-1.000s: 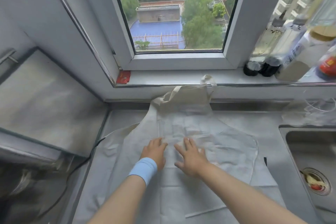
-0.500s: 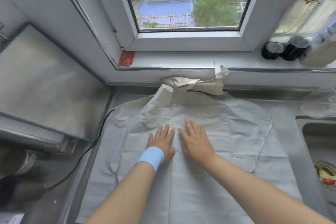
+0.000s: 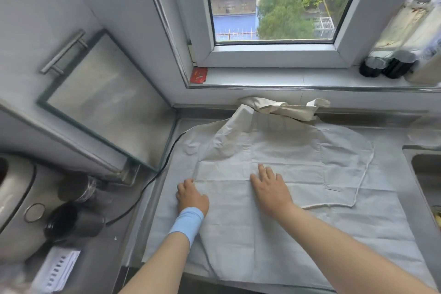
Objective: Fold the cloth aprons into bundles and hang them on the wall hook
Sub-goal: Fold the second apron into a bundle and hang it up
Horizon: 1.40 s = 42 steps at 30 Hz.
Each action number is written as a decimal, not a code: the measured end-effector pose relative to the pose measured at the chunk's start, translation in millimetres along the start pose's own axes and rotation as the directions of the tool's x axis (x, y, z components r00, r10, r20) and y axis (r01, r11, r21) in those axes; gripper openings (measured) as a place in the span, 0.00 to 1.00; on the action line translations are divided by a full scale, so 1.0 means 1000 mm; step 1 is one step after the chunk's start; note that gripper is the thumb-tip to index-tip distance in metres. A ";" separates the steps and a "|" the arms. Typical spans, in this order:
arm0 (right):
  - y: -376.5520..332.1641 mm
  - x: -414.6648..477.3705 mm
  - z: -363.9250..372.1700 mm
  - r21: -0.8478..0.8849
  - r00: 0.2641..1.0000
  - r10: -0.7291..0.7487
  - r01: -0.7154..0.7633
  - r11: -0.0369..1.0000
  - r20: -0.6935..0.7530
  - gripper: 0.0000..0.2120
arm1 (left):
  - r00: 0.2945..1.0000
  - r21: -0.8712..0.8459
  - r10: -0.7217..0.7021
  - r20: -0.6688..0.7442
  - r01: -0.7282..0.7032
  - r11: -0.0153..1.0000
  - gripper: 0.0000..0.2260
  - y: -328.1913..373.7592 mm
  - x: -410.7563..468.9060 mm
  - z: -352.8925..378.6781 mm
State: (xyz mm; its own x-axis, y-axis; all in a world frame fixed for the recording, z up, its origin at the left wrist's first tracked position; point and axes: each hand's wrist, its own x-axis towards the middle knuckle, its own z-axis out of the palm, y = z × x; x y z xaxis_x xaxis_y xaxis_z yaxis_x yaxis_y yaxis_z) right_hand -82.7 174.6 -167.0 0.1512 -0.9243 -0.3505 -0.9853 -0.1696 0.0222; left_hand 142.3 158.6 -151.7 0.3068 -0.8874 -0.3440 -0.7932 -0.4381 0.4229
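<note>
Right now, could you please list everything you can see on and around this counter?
apron: at least one, off-white, spread on the counter
neck strap: one, off-white, bunched against the back wall
tie cord: one, white, looped on the apron's right side
card: one, red, left end of the windowsill
bottles: two, dark-based, right end of the windowsill
cable: one, black, left of the apron
sink: one, steel, right edge
wristband: one, light blue, left wrist
left hand: at the apron's left edge
right hand: flat on the apron's middle
</note>
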 end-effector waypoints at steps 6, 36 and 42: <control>-0.066 -0.045 0.014 0.259 0.999 0.048 -0.051 0.965 0.018 0.18 | 0.908 -0.071 -0.098 0.407 0.139 0.988 0.26 -0.023 0.003 -0.028; -0.031 -0.147 0.025 0.572 0.997 0.048 -0.072 0.817 0.057 0.14 | 0.755 -0.471 0.214 0.620 0.139 0.871 0.32 -0.028 -0.089 -0.063; 0.029 -0.162 -0.055 0.959 0.947 0.147 -0.280 -0.050 0.285 0.14 | 0.709 -0.464 0.328 0.624 -0.001 0.886 0.34 0.077 -0.141 -0.028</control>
State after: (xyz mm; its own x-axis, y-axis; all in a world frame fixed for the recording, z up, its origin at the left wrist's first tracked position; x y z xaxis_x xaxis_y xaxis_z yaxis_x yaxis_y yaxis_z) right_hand -131.4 300.8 -58.2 -0.0248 -0.8031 -0.5953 -0.0695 0.5954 -0.8004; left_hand 52.8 246.1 -46.9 -0.3709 -0.6836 -0.6285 -0.4584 -0.4538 0.7641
